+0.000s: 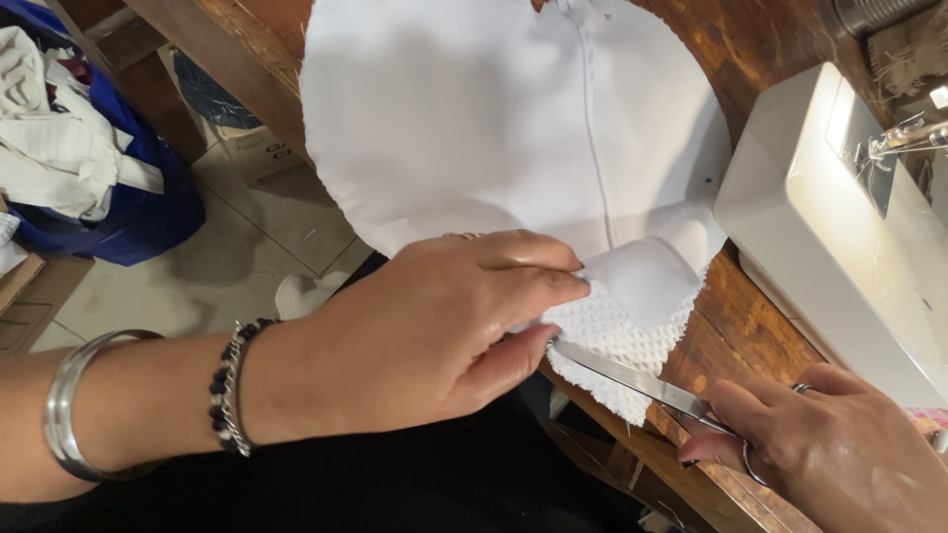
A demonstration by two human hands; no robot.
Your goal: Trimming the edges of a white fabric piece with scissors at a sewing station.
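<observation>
**Scissors at the edge of a white fabric piece**

Left hand (434, 331) closed in a pinch on the white fabric piece (494, 128), thumb and fingers clamped at the folded corner where a waffle-textured mesh layer (612, 345) shows beneath. Right hand (829, 444) closed around the handles of one pair of scissors (642, 383), blades lying just under the mesh edge and touching it. Fabric spread over the worn brown wooden worktop (731, 326), its rounded left edge hanging past the worktop's rim. One white sewing machine (839, 227) just beside the fabric, on the right. On the left wrist, one beaded bracelet (229, 390); farther up the forearm, silver bangles (69, 410), count unclear. Below left, pale tiled floor (237, 257), one blue bag (128, 217) heaped with pale cloths, one cardboard box (30, 296) at the frame's edge.
</observation>
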